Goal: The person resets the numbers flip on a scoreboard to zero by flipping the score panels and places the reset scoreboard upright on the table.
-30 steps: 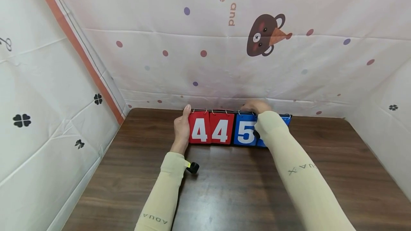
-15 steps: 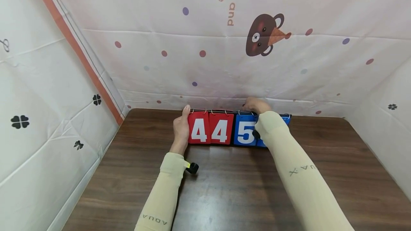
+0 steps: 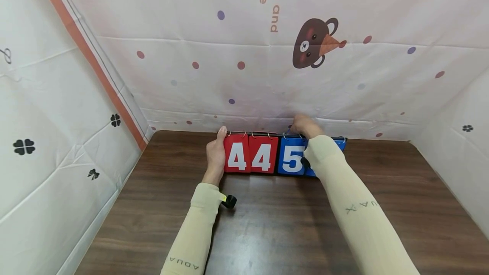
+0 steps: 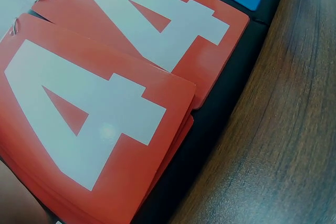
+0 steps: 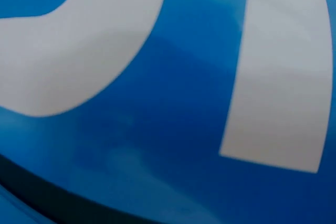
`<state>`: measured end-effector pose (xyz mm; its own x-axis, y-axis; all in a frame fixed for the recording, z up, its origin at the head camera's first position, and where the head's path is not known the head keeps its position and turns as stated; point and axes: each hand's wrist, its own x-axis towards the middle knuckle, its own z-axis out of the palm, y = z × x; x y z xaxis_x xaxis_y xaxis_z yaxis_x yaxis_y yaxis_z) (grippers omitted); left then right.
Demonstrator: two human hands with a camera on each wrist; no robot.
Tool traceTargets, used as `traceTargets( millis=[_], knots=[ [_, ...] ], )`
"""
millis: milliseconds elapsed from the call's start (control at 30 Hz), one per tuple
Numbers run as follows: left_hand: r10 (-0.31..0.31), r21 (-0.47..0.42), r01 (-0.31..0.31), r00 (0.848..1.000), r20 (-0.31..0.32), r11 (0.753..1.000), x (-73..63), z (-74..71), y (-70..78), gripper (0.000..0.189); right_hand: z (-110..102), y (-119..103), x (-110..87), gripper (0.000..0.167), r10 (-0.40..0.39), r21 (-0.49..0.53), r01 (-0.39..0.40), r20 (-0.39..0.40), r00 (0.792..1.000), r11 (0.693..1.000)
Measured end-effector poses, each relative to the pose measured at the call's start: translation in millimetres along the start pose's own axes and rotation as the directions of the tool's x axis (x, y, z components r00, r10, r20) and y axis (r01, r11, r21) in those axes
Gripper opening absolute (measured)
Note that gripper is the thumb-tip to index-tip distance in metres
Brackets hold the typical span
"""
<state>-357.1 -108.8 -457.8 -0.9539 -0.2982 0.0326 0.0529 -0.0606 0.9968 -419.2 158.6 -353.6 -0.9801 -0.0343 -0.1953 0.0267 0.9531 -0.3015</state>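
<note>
A flip scoreboard (image 4: 207, 129) with a black backing lies at the back of the table. Two red cards (image 3: 237, 156), each reading 4, hang from metal rings on its left half. Right of them is a blue card (image 3: 292, 158) reading 5; my right sleeve covers most of the blue card beside it. My left hand (image 3: 216, 152) grips the board's left end, thumb up along the edge. At the top edge above the blue cards, my right hand (image 3: 307, 126) bends over with its fingertips hidden; a sliver of a blue number card (image 3: 289, 129) shows at them. Large white figures on blue fill the right wrist view.
The brown wooden table (image 3: 267, 228) extends in front of the board and to both sides. Right behind the board hangs a white printed cloth (image 3: 183, 84), close to my right hand. A similar cloth (image 3: 65, 147) borders the table on the left.
My right hand has risen slightly at the board's top edge, and a blue edge now shows by its fingertips. My left hand keeps its place on the board.
</note>
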Motion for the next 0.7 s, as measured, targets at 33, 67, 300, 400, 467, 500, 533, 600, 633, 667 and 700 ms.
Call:
traceTargets(
  millis=[33, 67, 300, 400, 467, 500, 533, 600, 633, 667, 700],
  knots=[
    [0.006, -0.005, -0.006, 1.0, 0.001, 1.0, 0.0, -0.2, -0.2, 0.065, 0.4, -0.3, -0.3, 0.028, 0.006, 0.012, -0.006, -0.011, 1.0, 1.0],
    [0.012, -0.01, -0.012, 1.0, 0.002, 1.0, 0.0, -0.4, -0.4, 0.065, 0.7, -0.6, -0.8, 0.029, 0.011, 0.024, -0.01, -0.018, 1.0, 1.0],
    [-0.004, 0.003, 0.004, 1.0, -0.001, 1.0, 1.2, -0.5, -1.7, 0.066, 0.4, 1.2, -0.8, 0.025, -0.008, 0.057, 0.011, -0.042, 0.999, 0.998],
    [-0.005, 0.006, 0.005, 1.0, 0.004, 1.0, 1.5, -0.2, -1.3, 0.066, -0.3, 3.8, 1.0, 0.018, -0.038, 0.076, 0.042, -0.056, 0.998, 0.996],
    [0.002, 0.003, -0.002, 1.0, 0.006, 1.0, 1.5, -0.2, -1.5, 0.065, -0.6, 5.3, 1.7, 0.022, -0.051, 0.106, 0.058, -0.068, 0.996, 0.993],
    [0.003, 0.002, -0.003, 1.0, 0.006, 1.0, 1.5, -0.3, -1.7, 0.065, -0.6, 5.8, 2.0, 0.025, -0.056, 0.125, 0.065, -0.073, 0.996, 0.99],
    [0.004, -0.002, -0.004, 1.0, 0.008, 1.0, 1.3, -0.3, -1.5, 0.065, -1.1, 6.0, 1.5, 0.027, -0.059, 0.144, 0.07, -0.079, 0.995, 0.987],
    [0.005, -0.007, -0.005, 1.0, 0.01, 1.0, 1.0, -0.4, -1.3, 0.066, -1.8, 6.0, 0.6, 0.028, -0.066, 0.174, 0.082, -0.099, 0.993, 0.981],
    [0.006, -0.007, -0.006, 1.0, 0.01, 1.0, 0.9, -0.4, -1.3, 0.065, -2.0, 6.1, 0.1, 0.027, -0.072, 0.183, 0.092, -0.115, 0.991, 0.979],
    [0.007, -0.008, -0.007, 1.0, 0.011, 1.0, 0.6, -0.5, -0.9, 0.065, -2.1, 5.9, -0.4, 0.026, -0.077, 0.193, 0.102, -0.131, 0.988, 0.976],
    [0.008, -0.008, -0.008, 1.0, 0.01, 1.0, 0.7, -0.5, -1.1, 0.065, -2.1, 6.0, -0.9, 0.023, -0.087, 0.201, 0.116, -0.149, 0.985, 0.973]
  ],
)
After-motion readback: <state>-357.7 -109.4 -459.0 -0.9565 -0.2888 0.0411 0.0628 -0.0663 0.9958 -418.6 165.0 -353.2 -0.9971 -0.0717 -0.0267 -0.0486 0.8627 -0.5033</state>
